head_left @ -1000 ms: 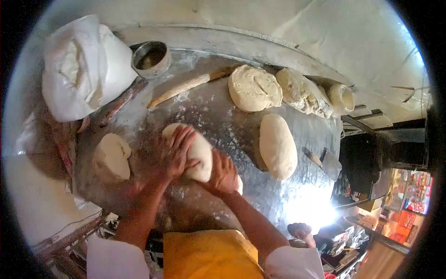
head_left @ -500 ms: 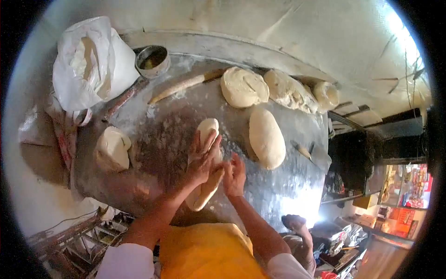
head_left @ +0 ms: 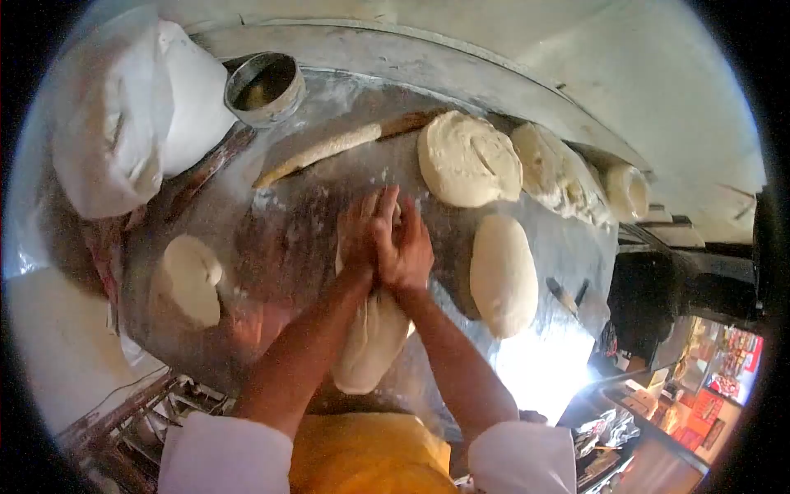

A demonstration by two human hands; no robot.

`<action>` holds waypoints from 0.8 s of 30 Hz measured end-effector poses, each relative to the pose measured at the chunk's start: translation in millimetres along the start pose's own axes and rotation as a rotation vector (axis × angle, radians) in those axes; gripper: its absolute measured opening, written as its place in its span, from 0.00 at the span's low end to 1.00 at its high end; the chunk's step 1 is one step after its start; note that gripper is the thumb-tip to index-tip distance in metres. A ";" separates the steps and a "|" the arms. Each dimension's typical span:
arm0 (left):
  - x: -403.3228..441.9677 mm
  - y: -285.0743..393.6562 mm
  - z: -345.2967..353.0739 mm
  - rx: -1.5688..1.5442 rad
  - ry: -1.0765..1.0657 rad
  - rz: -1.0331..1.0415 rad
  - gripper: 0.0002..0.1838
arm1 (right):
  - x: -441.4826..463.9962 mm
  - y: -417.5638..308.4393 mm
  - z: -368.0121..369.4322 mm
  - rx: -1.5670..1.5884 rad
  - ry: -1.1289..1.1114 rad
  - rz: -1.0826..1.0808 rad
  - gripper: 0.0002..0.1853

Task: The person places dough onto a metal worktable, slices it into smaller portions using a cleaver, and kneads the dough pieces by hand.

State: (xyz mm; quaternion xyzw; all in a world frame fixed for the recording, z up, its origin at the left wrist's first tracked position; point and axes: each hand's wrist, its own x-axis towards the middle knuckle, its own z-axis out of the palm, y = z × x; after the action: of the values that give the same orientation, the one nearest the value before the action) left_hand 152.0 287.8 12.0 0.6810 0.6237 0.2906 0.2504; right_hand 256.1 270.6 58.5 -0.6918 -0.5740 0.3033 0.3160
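Observation:
A long piece of dough [head_left: 374, 350] lies under both my hands on the dark work table [head_left: 304, 263], its near end sticking out toward me. My left hand [head_left: 360, 235] presses flat on the dough with outstretched fingers. Against it, partly overlapping, my right hand [head_left: 405, 251] also bears down, fingers stretched forward and a little spread. The palms hide the middle of the dough. To the right rests a smooth oval dough [head_left: 504, 276]. A smaller dough piece [head_left: 191, 280] sits on the left.
Along the back stand a white bag [head_left: 123, 123], a bowl [head_left: 265, 95], a floury tapered stick [head_left: 337, 146], a round dough mass [head_left: 469, 160] and a lumpy dough roll [head_left: 559, 173]. A small knife-like tool [head_left: 562, 295] lies near the right edge.
My right hand has moved from beside the dough onto it, against my left. The dough now looks wider at its near end. The camera view has shifted.

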 end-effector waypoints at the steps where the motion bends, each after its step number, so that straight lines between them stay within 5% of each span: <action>1: 1.2 4.1 -6.7 -0.116 -0.003 -0.041 0.27 | 0.0 6.3 3.2 0.045 0.004 0.066 0.43; 2: -1.8 -2.6 -3.9 -0.058 0.059 0.049 0.22 | -1.8 26.2 5.0 0.435 0.006 0.206 0.43; 4: 14.8 34.5 -57.5 -0.649 -0.008 -0.474 0.21 | -14.2 22.6 -17.4 0.842 0.009 0.318 0.42; 6: -12.1 55.8 -96.6 -0.532 -0.093 -0.446 0.23 | -70.8 -11.2 -66.8 0.630 -0.160 0.083 0.44; 9: -73.9 46.5 -91.7 0.073 -0.323 0.220 0.18 | -135.3 -40.3 -118.1 0.276 -0.338 -0.020 0.47; 10: -120.2 26.1 -64.5 -0.052 -0.202 0.271 0.17 | -151.9 -35.6 -126.2 0.275 -0.337 -0.014 0.47; 12: -160.2 68.6 -91.8 0.020 -0.145 0.349 0.21 | -172.2 -24.7 -136.3 -0.340 -0.244 -0.416 0.47; 13: -177.0 80.1 -98.4 0.103 -0.095 0.450 0.22 | -176.7 -19.9 -133.6 -0.343 -0.248 -0.400 0.47; 16: -195.9 88.0 -64.3 0.038 0.072 0.127 0.23 | -176.8 -5.3 -112.0 -0.439 -0.332 -0.504 0.40; 18: -158.2 78.2 -56.8 0.059 0.149 0.374 0.23 | -149.2 21.2 -85.3 -0.390 -0.303 -0.402 0.41; 24: -33.3 17.0 -7.6 -0.020 0.050 0.337 0.21 | -18.2 59.3 -31.7 -0.200 -0.202 -0.319 0.39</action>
State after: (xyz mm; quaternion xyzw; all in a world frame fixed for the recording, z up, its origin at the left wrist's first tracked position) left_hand 156.9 252.8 26.6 0.7661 0.5036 0.3515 0.1895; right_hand 313.8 241.5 32.4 -0.5862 -0.7322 0.2590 0.2306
